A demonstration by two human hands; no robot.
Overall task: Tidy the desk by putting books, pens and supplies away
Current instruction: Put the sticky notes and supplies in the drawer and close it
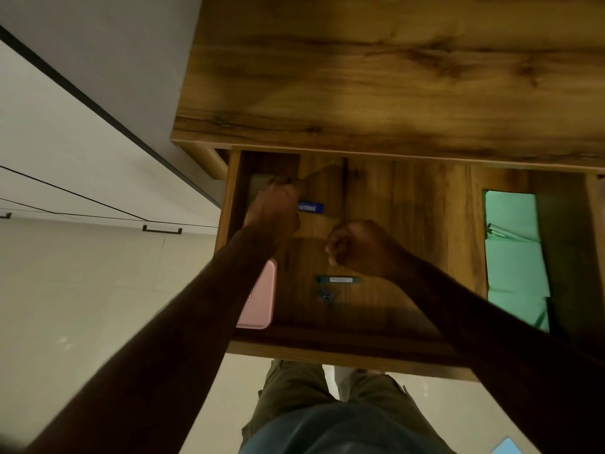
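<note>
Head-camera footage is taken from above a brown wood-grain desk top, under which a wooden drawer is pulled out. The left hand is reached into the drawer's far left corner, with its fingers curled around something dark that cannot be made out; whether anything is truly gripped cannot be told. The right hand is held over the middle of the drawer, closed into a loose fist, and nothing is seen inside it. A small blue rectangular box is seen just beside the left hand. A slim teal tube with a white label is laid on the drawer floor near the right wrist, and a small dark blue clip-like item, too blurred to identify, is placed just below it. A pink flat rounded case is partly hidden under the left forearm. Pale green folded papers are stacked in the right compartment.
</note>
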